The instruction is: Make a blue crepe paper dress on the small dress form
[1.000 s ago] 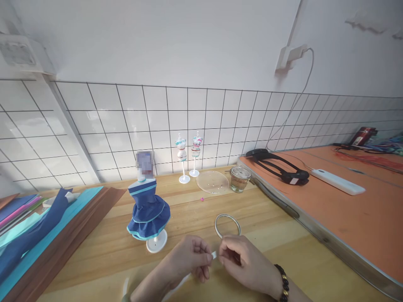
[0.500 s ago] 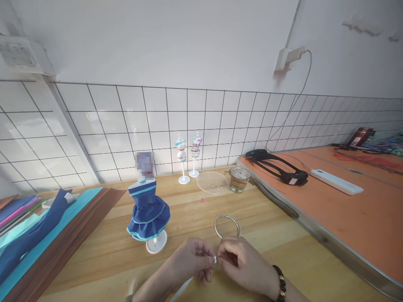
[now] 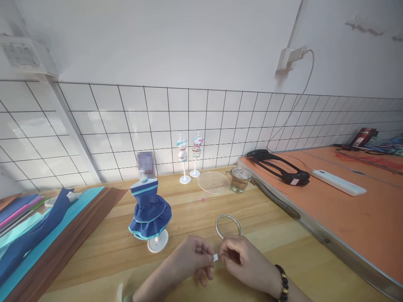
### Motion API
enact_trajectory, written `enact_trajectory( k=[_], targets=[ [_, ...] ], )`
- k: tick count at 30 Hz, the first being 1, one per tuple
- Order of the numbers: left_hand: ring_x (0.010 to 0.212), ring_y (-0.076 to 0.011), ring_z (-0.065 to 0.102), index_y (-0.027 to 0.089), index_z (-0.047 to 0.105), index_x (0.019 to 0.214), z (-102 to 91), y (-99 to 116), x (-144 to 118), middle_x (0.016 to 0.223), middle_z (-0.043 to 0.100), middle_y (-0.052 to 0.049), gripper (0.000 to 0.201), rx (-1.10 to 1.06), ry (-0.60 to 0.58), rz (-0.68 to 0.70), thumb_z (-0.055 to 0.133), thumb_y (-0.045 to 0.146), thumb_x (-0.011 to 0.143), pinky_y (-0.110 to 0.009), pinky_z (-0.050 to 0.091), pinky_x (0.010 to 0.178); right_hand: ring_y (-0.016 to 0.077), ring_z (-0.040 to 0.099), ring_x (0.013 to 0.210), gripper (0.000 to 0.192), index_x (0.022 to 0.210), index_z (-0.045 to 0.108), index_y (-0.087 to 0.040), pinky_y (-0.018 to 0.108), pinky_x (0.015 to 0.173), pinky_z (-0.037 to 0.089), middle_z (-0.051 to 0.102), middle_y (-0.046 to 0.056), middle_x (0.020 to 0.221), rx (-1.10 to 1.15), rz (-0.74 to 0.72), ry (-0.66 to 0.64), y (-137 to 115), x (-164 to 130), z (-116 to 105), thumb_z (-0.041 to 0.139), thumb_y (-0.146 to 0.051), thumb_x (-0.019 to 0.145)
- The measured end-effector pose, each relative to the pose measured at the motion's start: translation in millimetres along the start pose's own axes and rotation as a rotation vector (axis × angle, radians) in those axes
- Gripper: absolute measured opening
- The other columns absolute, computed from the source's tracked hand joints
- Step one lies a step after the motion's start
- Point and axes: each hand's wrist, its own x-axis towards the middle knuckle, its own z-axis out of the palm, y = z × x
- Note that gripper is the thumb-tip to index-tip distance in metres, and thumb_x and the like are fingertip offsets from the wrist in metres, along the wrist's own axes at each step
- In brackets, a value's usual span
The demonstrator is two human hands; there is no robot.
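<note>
My left hand (image 3: 189, 260) and my right hand (image 3: 244, 262) meet low in the middle of the view over a wooden table (image 3: 283, 247). Between their fingertips they pinch a small white strip (image 3: 215, 257), whose tail runs down under my left hand. Just beyond my right hand lies a thin white ring (image 3: 228, 226), flat on the wood. To the left stands a small mannequin in a blue layered paper dress (image 3: 150, 209) on a round white base.
Blue, teal and brown paper sheets (image 3: 47, 226) lie at the left. Two tiny dress forms (image 3: 189, 157), a clear disc (image 3: 213, 182) and a glass jar (image 3: 240, 179) stand by the tiled wall. An orange board (image 3: 346, 209) at the right carries a black headset (image 3: 280, 165) and a white power strip (image 3: 338, 182).
Both hands stay together on the white strip with small finger shifts. The view has shifted slightly.
</note>
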Motion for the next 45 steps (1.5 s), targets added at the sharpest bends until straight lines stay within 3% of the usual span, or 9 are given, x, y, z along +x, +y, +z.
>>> enact_trajectory(
  k=[11, 18, 21, 25, 30, 35, 41, 45],
  targets=[
    [0.037, -0.0093, 0.053, 0.015, 0.055, 0.067, 4.3, -0.8, -1.9, 0.053, 0.060, 0.003, 0.019, 0.041, -0.018, -0.009, 0.064, 0.027, 0.055, -0.020, 0.041, 0.034, 0.0112, 0.051, 0.055, 0.019, 0.064, 0.061, -0.017, 0.020, 0.054, 0.037, 0.058, -0.002, 0.058, -0.014, -0.005, -0.013, -2.9, 0.6, 1.1, 0.047, -0.004, 0.062],
    [0.044, -0.0132, 0.056, 0.016, 0.055, 0.068, -0.9, 0.1, -1.5, 0.056, 0.060, 0.001, 0.020, 0.160, 0.017, -0.018, 0.062, 0.030, 0.056, -0.023, 0.043, 0.037, 0.0105, 0.050, 0.054, 0.016, 0.066, 0.061, -0.015, 0.019, 0.052, 0.037, 0.059, -0.001, 0.059, 0.040, 0.029, -0.015, 0.3, 0.8, 0.9, 0.048, -0.006, 0.065],
    [0.053, -0.0166, 0.058, 0.017, 0.056, 0.070, -1.4, 3.5, -4.9, 0.059, 0.057, 0.001, 0.015, 0.258, 0.127, 0.015, 0.061, 0.025, 0.058, -0.025, 0.045, 0.043, 0.0099, 0.050, 0.054, 0.017, 0.066, 0.060, -0.015, 0.018, 0.051, 0.037, 0.058, -0.002, 0.059, 0.075, 0.036, -0.034, 0.0, 1.0, 1.4, 0.047, -0.005, 0.064],
    [0.080, -0.0184, 0.057, 0.020, 0.060, 0.085, 5.4, 6.0, -7.3, 0.079, 0.058, 0.000, 0.026, 0.325, 0.259, 0.138, 0.060, 0.015, 0.059, -0.023, 0.046, 0.059, 0.0093, 0.048, 0.052, 0.015, 0.065, 0.059, -0.015, 0.018, 0.049, 0.035, 0.057, -0.002, 0.058, 0.114, 0.041, -0.054, -0.9, 1.2, 2.9, 0.047, -0.006, 0.065],
    [0.041, -0.0090, 0.050, 0.018, 0.054, 0.075, 15.8, -1.8, 0.4, 0.055, 0.053, 0.007, 0.021, 0.213, 0.129, 0.093, 0.053, 0.009, 0.056, -0.022, 0.041, 0.042, 0.0093, 0.046, 0.052, 0.015, 0.062, 0.056, -0.016, 0.019, 0.051, 0.033, 0.053, -0.003, 0.057, 0.144, 0.044, -0.066, 0.6, 2.5, 4.1, 0.047, -0.005, 0.063],
    [0.044, -0.0085, 0.053, 0.017, 0.051, 0.071, 15.2, -1.9, 0.4, 0.053, 0.055, 0.008, 0.019, 0.081, 0.059, 0.087, 0.056, 0.010, 0.055, -0.023, 0.045, 0.047, 0.0090, 0.042, 0.051, 0.013, 0.066, 0.054, -0.017, 0.019, 0.048, 0.031, 0.049, -0.005, 0.056, 0.201, 0.050, -0.110, 4.8, 2.8, 2.6, 0.046, -0.007, 0.066],
    [0.040, -0.0086, 0.053, 0.015, 0.056, 0.071, 16.3, -3.0, 0.4, 0.049, 0.057, 0.006, 0.015, 0.009, 0.038, 0.016, 0.056, 0.013, 0.056, -0.022, 0.042, 0.045, 0.0088, 0.039, 0.051, 0.012, 0.065, 0.051, -0.017, 0.020, 0.049, 0.029, 0.046, -0.006, 0.056, 0.238, 0.045, -0.128, 5.0, 2.7, 0.1, 0.046, -0.006, 0.067],
    [0.040, -0.0077, 0.051, 0.015, 0.058, 0.065, 18.0, -5.0, 1.0, 0.050, 0.056, 0.004, 0.014, -0.049, -0.036, -0.008, 0.052, 0.011, 0.053, -0.021, 0.040, 0.043, 0.0085, 0.038, 0.051, 0.013, 0.063, 0.049, -0.018, 0.020, 0.049, 0.028, 0.046, -0.006, 0.055, 0.284, 0.049, -0.142, 5.2, 2.3, 0.3, 0.047, -0.006, 0.066]
  ],
)
